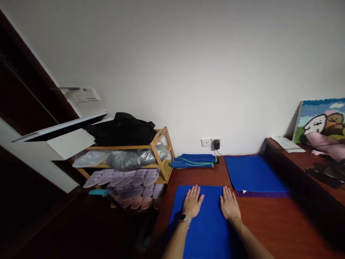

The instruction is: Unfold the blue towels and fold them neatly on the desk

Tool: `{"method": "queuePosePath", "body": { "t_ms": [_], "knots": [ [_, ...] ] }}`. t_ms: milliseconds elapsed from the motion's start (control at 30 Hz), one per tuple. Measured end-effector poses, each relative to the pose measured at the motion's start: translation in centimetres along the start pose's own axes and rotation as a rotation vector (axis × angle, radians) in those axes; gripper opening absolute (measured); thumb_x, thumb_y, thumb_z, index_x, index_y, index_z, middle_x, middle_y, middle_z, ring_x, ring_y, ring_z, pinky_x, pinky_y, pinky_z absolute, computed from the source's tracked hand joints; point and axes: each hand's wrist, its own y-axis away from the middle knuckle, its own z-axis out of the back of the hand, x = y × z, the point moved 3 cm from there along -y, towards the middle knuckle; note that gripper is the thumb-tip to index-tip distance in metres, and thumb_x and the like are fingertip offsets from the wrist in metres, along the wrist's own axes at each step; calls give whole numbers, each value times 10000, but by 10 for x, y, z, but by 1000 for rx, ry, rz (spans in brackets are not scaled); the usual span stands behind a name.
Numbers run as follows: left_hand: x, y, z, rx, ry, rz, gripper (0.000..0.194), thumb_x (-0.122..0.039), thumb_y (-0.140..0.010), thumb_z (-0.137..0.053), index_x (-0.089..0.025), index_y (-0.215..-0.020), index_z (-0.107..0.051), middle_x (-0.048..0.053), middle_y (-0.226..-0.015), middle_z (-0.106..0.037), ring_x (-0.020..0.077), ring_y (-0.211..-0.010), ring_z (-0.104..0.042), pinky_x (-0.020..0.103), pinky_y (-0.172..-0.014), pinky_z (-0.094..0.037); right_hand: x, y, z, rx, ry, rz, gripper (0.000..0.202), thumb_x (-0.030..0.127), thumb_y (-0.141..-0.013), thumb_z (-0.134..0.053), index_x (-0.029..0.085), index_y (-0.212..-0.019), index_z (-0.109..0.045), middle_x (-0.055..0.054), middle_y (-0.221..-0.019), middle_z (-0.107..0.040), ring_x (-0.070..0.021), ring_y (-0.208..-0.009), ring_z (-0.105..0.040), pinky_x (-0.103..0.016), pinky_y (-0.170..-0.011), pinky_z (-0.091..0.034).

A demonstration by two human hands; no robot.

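A blue cloth (207, 223) lies spread flat on the reddish-brown table (272, 219). My left hand (193, 203) rests palm down on its upper left part, fingers stretched out, with a watch on the wrist. Near the cloth's right edge my right hand (229, 204) lies flat too, its fingers pointing away from me. Neither hand grips anything. Behind them, folded blue cloths with green edging (192, 160) sit against the wall. Another flat blue cloth (254, 173) is at the right, over a purple one (264, 194), with a small white tag at its near edge.
A wooden rack (161, 154) on the left holds a black bag (124, 130), plastic-wrapped items and several slippers. A plugged-in black adapter (216, 144) trails a cable along the wall. At the right, a raised surface bears a pink toy (325, 144) and a picture (320, 120).
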Motion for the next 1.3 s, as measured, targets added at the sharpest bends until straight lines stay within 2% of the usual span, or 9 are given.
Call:
{"method": "queuePosePath", "body": {
  "t_ms": [167,433,533,633,767,867,967,1167,1300],
  "knots": [
    [90,15,24,-55,-75,200,681,-569,-1056,-161,-189,-1603,-303,56,-1664,-313,235,-1547,-259,471,-1265,-228,0,1,1,11,-1,-3,706,433,-1004,-111,80,-1613,-177,-52,-1700,-156,-203,-1575,-117,-386,-1278,-90],
    [103,19,26,-102,-55,230,639,-498,-1061,-176,-178,-1589,-346,66,-1651,-353,233,-1544,-272,485,-1273,-203,3,3,7,29,38,-12,694,422,-1010,-109,83,-1613,-166,-41,-1703,-143,-194,-1575,-106,-372,-1277,-81],
    [88,22,38,-213,77,233,649,-508,-1060,-177,-169,-1590,-339,75,-1672,-314,232,-1560,-220,491,-1285,-169,4,4,8,28,48,-11,692,421,-1010,-107,86,-1612,-171,-41,-1702,-150,-194,-1575,-110,-370,-1277,-77],
    [50,23,39,-313,540,251,656,-552,-1055,-204,-201,-1596,-325,52,-1703,-247,219,-1570,-181,446,-1294,-169,4,4,9,28,37,-12,691,419,-1010,-107,87,-1613,-166,-40,-1702,-150,-196,-1575,-110,-371,-1275,-86],
    [-23,19,5,-87,1302,262,699,-644,-1029,-231,-209,-1518,-480,114,-1624,-419,279,-1505,-364,480,-1255,-286,3,4,7,30,41,-8,688,403,-1009,-122,77,-1614,-158,-50,-1702,-149,-205,-1575,-113,-378,-1273,-88],
    [-40,20,-15,-40,1500,282,709,-682,-981,-392,-149,-1396,-608,200,-1516,-540,337,-1414,-496,521,-1207,-367,1,3,4,22,47,4,690,402,-1006,-129,73,-1611,-178,-60,-1699,-157,-211,-1573,-128,-387,-1271,-94],
    [-4,29,-11,-134,1583,366,664,-650,-965,-448,-166,-1397,-590,215,-1507,-543,334,-1365,-553,528,-1182,-404,0,2,2,19,46,10,699,416,-1004,-114,76,-1611,-187,-58,-1699,-160,-212,-1573,-128,-391,-1272,-101],
    [117,73,36,-437,1504,571,607,-593,-990,-333,-168,-1349,-575,210,-1449,-573,297,-1356,-566,497,-1176,-419,0,3,3,42,47,-7,700,418,-1001,-85,85,-1615,-144,-42,-1705,-133,-201,-1575,-113,-393,-1277,-96],
    [130,97,52,-564,1322,589,493,-537,-953,-479,-196,-1273,-634,138,-1464,-580,287,-1442,-462,482,-1244,-308,1,3,3,44,45,-8,699,421,-1004,-95,85,-1614,-150,-39,-1705,-133,-199,-1574,-115,-384,-1276,-101]
  ]
}}
